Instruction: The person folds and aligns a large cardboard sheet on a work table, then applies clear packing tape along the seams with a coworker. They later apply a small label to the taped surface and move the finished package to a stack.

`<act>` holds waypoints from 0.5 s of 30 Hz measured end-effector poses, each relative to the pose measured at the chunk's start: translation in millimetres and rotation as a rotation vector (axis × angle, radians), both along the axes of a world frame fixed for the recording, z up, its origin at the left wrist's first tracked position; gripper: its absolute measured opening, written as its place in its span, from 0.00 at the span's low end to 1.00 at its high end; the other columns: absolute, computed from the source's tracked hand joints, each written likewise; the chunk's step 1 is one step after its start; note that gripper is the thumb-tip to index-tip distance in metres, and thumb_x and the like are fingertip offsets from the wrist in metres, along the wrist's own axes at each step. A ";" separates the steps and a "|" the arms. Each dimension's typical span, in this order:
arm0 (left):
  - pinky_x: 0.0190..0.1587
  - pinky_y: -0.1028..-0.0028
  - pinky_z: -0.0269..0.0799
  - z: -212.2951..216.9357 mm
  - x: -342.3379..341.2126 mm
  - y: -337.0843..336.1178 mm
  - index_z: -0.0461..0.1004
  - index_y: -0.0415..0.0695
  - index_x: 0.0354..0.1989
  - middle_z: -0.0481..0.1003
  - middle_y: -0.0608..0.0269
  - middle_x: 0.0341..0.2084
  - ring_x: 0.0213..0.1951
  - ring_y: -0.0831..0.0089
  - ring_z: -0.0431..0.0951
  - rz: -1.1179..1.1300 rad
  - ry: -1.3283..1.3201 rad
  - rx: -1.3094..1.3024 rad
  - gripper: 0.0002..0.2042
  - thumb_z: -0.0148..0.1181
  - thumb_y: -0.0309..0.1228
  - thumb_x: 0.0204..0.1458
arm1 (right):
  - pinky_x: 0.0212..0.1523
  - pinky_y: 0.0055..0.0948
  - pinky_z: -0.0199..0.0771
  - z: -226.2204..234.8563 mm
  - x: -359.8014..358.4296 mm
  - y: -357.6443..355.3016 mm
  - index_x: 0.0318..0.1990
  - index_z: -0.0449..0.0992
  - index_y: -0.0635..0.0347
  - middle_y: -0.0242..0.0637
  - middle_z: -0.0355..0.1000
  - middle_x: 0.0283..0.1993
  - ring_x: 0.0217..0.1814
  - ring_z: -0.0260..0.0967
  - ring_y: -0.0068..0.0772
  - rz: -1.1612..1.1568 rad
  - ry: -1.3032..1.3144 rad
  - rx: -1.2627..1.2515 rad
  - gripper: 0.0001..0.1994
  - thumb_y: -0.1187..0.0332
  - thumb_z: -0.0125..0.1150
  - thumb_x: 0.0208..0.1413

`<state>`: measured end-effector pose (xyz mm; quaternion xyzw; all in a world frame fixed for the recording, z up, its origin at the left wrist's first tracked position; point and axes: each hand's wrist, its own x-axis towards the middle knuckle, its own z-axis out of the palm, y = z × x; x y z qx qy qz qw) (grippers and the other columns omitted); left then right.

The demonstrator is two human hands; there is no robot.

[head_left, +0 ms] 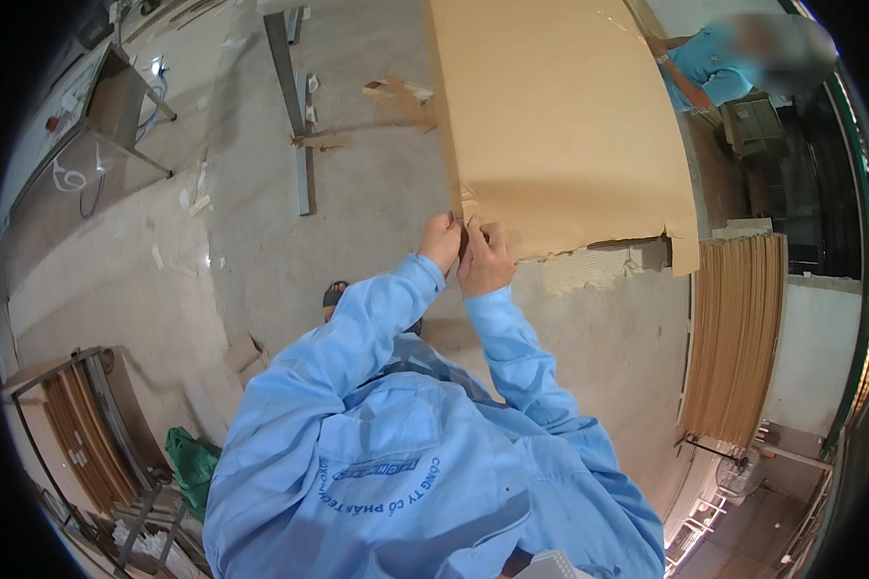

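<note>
A large brown cardboard sheet (570, 116) spreads away from me, its near edge torn ragged toward the right. At its near left corner, my left hand (441, 241) pinches the folded edge with bent fingers. Close beside it, my right hand (487, 257) grips the same corner, the index finger and thumb pressed on the cardboard. The two hands nearly touch. A loose flap (684, 249) hangs down at the sheet's near right corner. What lies beneath the cardboard is mostly hidden.
Another person (710, 68) in a blue shirt stands at the far right by the sheet's edge. A tall stack of cardboard (734, 333) is at the right. Metal bars (304, 145) and cardboard scraps (396, 92) lie on the floor. A table (77, 121) stands far left.
</note>
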<state>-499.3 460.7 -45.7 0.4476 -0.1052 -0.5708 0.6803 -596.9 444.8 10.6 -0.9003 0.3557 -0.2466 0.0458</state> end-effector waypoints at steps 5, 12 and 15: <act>0.35 0.73 0.74 8.1 5.6 0.5 0.74 0.40 0.43 0.77 0.62 0.35 0.34 0.74 0.77 -0.113 -0.039 0.017 0.12 0.43 0.28 0.60 | 0.39 0.36 0.71 1.4 -2.7 4.9 0.52 0.74 0.61 0.39 0.67 0.39 0.41 0.67 0.43 0.015 -0.022 -0.066 0.22 0.79 0.59 0.45; 0.32 0.75 0.74 16.7 14.8 2.1 0.73 0.41 0.37 0.77 0.63 0.31 0.31 0.75 0.77 -0.124 0.051 0.031 0.16 0.52 0.43 0.61 | 0.36 0.33 0.71 6.8 -8.0 13.5 0.49 0.74 0.65 0.40 0.67 0.41 0.40 0.67 0.42 0.001 -0.008 -0.061 0.20 0.79 0.58 0.44; 0.31 0.73 0.76 14.2 14.6 -4.4 0.73 0.40 0.38 0.77 0.63 0.30 0.29 0.75 0.78 -0.089 -0.116 0.050 0.16 0.51 0.42 0.61 | 0.36 0.30 0.72 12.3 -26.4 42.6 0.48 0.74 0.63 0.38 0.68 0.43 0.42 0.68 0.39 0.091 -0.278 0.177 0.17 0.74 0.61 0.48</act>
